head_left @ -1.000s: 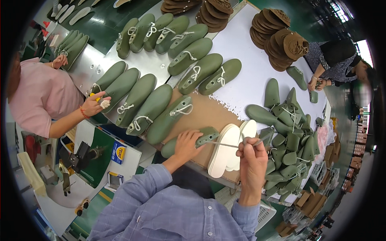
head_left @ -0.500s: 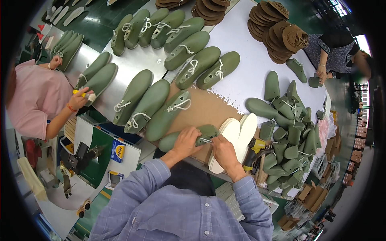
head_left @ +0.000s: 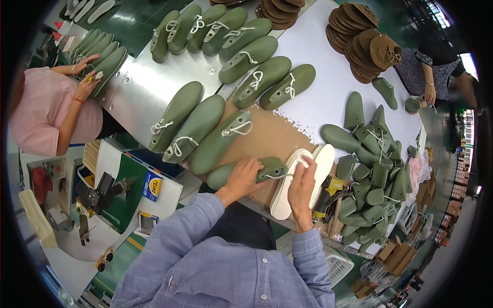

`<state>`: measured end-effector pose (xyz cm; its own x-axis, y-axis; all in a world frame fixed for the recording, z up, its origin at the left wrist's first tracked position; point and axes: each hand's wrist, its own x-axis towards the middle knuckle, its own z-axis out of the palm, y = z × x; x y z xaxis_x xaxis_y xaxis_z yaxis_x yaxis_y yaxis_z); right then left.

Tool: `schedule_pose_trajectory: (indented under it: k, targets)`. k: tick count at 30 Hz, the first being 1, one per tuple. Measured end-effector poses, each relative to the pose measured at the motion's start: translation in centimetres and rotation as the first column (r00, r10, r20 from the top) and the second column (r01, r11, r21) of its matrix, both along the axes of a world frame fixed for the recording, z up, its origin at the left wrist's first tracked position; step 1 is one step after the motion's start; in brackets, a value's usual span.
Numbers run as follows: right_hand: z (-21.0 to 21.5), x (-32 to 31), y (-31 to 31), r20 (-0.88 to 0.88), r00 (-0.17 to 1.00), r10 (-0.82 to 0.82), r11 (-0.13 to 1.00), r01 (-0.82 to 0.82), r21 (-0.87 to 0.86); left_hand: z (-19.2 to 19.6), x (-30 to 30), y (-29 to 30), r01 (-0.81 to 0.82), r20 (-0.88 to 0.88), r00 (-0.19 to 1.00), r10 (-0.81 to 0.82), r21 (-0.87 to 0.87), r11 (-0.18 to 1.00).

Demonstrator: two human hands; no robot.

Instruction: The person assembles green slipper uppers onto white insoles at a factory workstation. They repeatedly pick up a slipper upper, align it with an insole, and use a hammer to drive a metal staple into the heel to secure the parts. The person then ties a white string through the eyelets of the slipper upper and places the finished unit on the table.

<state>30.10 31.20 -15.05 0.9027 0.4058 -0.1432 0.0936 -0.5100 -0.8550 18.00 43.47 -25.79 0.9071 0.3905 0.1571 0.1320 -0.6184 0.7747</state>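
A smooth green plastic shoe last (head_left: 274,167) lies at the brown-and-white table's (head_left: 269,136) near edge, gripped by the left hand (head_left: 243,177). The right hand (head_left: 302,189), fingers closed, pinches its thin white cord (head_left: 280,177) over flat, cream, rounded insoles (head_left: 280,204).

To my left, a blue box (head_left: 153,187) is lying on a white-edged table (head_left: 167,203), and I am seeing bold printed characters standing out on its yellow patch. On my shirt (head_left: 221,272) a tiny pale tag (head_left: 171,281) is showing, too small for reading.
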Motion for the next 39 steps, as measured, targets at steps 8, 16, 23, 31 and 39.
schedule_pose_trajectory:
  k: [8, 16, 23, 31, 39]
  targets:
    - [0.7, 1.9, -1.7, -0.307, 0.948, 0.083, 0.884, 0.072, 0.463, -0.2, -0.3, -0.1, -0.011, -0.046, 0.999, 0.012, 0.026, 1.0]
    - [0.4, -1.3, -0.6, -0.029, 0.914, 0.405, 0.861, -0.392, -0.323, -0.4, -0.3, 0.1, 0.047, -0.048, 0.998, -0.047, 0.006, 0.999]
    - [0.1, -0.5, -1.6, -0.204, 0.929, 0.308, 0.869, -0.362, -0.338, -0.1, -0.5, 0.3, 0.074, -0.05, 0.996, -0.076, -0.03, 0.997]
    - [-1.1, 1.3, -1.5, -0.015, 0.978, 0.207, 0.977, -0.207, -0.056, -0.1, -0.4, 0.3, 0.063, -0.054, 0.997, -0.063, -0.005, 0.998]
    - [-4.8, -0.2, 1.9, -0.654, 0.746, -0.121, 0.477, 0.622, 0.621, -0.4, -0.2, 0.2, 0.069, -0.055, 0.996, -0.07, -0.018, 0.997]
